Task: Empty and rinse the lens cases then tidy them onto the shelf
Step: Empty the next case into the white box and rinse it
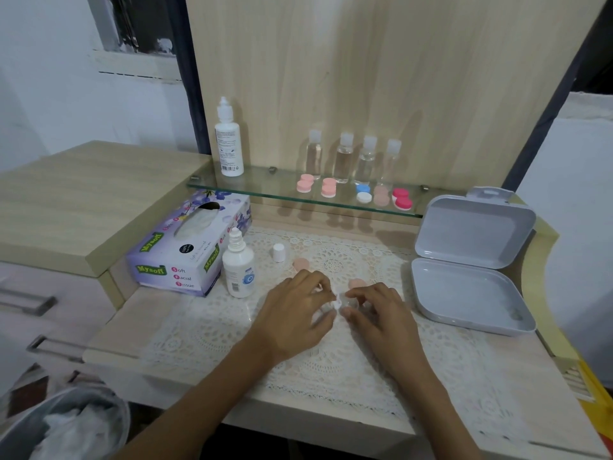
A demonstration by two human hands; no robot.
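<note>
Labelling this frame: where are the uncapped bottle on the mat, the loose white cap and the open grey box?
Uncapped bottle (237, 272): head view, white body.
Loose white cap (278, 252): head view, its side.
Open grey box (464, 234): head view, inside of lid.

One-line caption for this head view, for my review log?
Left hand and right hand pinch an uncapped lens case over the lace mat; five capped cases sit on the glass shelf.

— What colours are showing on the shelf (265, 190)?
— Lens cases (328, 187) are showing pink, peach, blue-and-white and magenta.
— And below?
— A white lace mat (331, 363) is showing rosettes; the tissue box (179, 257) is wearing purple flowers.
</note>
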